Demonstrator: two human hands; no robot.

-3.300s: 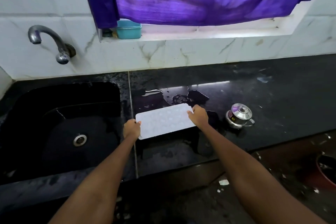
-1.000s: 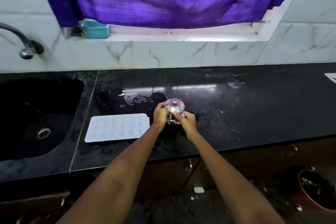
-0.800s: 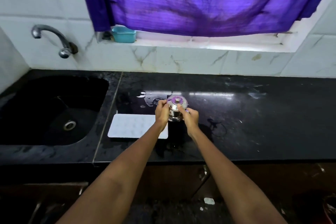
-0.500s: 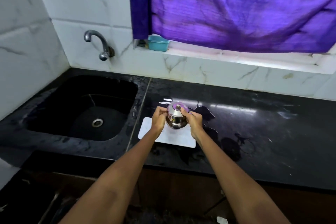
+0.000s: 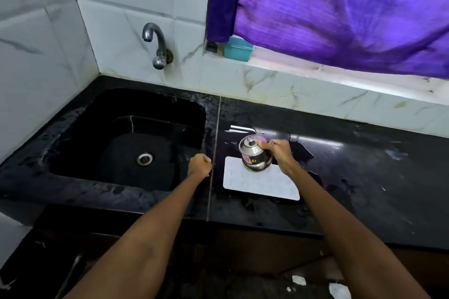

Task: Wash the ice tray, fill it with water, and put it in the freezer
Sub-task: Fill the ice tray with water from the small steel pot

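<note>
Ice tray [image 5: 261, 183] lay flat on the black bench [image 5: 364, 177], just right of the sink [image 5: 126, 143], with its white underside up; probably set there to free both hands. Small steel lidded pot [image 5: 254, 154] was held above the tray's far edge, tilted toward the sink; whether it touched the tray could not be told. Right hand [image 5: 277, 150] provided the grip, fingers wrapped round the pot's far side and lid rim, likely to keep the lid seated while tilted. Left hand [image 5: 199, 165] hovered over the sink's right rim, fingers curled, holding nothing. Tap [image 5: 156, 43] stood above the sink's back edge, dry. Judgement: the pot was probably headed for the sink, as a water vessel; tray not yet filled.
</note>
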